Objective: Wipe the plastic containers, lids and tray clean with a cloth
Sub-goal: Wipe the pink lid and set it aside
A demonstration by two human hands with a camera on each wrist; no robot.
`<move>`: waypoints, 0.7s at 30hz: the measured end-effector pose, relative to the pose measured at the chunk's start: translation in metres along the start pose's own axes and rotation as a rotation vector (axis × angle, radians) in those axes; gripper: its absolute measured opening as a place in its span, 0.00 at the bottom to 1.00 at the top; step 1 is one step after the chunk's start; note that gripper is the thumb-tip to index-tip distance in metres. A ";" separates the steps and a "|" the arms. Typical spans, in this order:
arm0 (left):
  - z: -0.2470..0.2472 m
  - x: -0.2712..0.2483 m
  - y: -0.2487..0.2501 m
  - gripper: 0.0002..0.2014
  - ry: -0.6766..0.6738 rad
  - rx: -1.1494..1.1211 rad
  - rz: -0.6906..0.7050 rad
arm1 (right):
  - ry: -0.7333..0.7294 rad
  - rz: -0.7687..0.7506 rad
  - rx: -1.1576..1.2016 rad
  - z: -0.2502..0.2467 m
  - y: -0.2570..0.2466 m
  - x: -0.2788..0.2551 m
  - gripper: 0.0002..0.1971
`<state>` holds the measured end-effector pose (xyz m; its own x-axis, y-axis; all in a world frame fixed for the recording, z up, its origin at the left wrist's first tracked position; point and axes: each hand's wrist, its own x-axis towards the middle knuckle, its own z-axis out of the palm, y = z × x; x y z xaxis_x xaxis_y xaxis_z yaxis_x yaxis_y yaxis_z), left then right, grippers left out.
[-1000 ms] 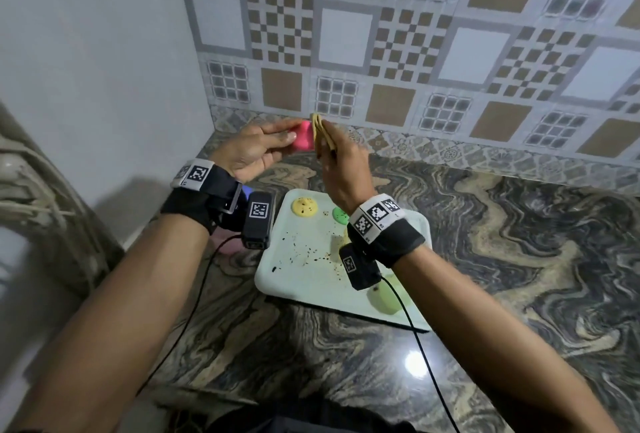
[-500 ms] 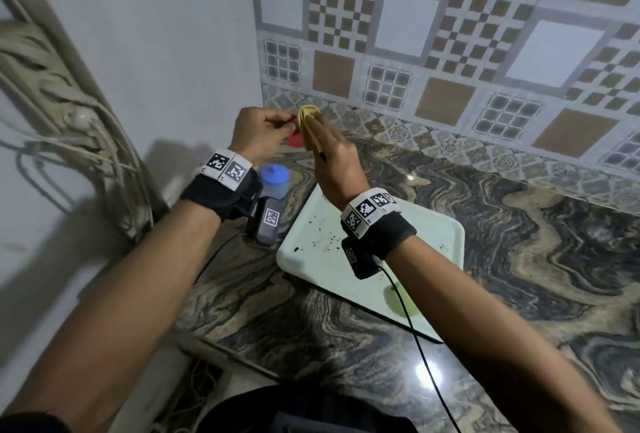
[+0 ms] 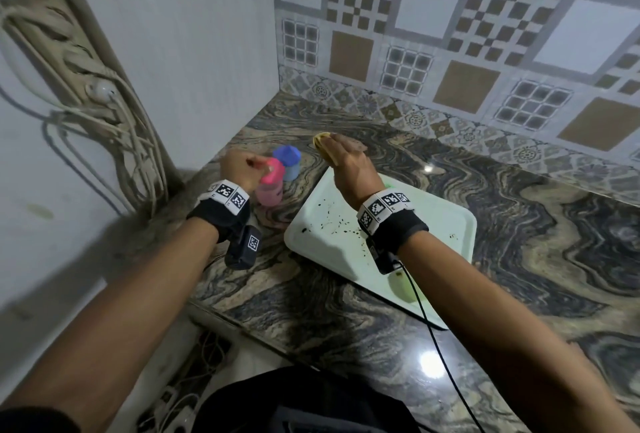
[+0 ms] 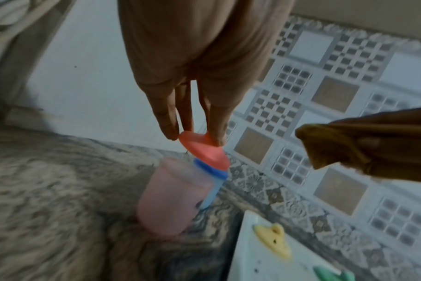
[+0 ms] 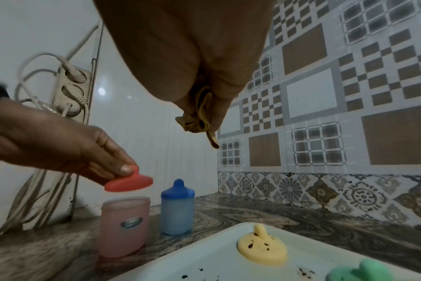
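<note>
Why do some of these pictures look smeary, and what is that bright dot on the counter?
Head view: the dot is lamp glare on the polished counter; walls bow from the wide lens. Left wrist view: motion blur smears the counter and pink container. Right wrist view: sharper, though the pink lid is slightly blurred.

Left hand [image 5: 60,144] holds pink lid [image 5: 129,182] above pink container [image 5: 124,226] (open-topped).

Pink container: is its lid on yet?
Not yet. The pink container stands open-mouthed; the left hand pinches the pink lid by its knob, tilted just above the rim.
</note>
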<state>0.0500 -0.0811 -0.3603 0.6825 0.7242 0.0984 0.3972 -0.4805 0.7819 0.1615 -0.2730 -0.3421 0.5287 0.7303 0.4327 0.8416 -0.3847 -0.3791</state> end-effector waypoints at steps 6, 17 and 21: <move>0.016 -0.010 -0.019 0.09 0.010 0.072 -0.043 | -0.039 0.028 0.025 -0.012 -0.009 -0.017 0.25; 0.024 -0.004 -0.014 0.08 -0.008 0.109 -0.017 | -0.100 0.081 0.014 -0.017 -0.009 -0.020 0.28; 0.025 -0.003 -0.011 0.08 -0.028 0.149 -0.011 | -0.099 0.077 0.023 -0.018 -0.008 -0.020 0.27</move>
<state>0.0587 -0.0905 -0.3847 0.6934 0.7170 0.0718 0.4901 -0.5423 0.6824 0.1463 -0.2944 -0.3326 0.5774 0.7517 0.3187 0.7955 -0.4300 -0.4270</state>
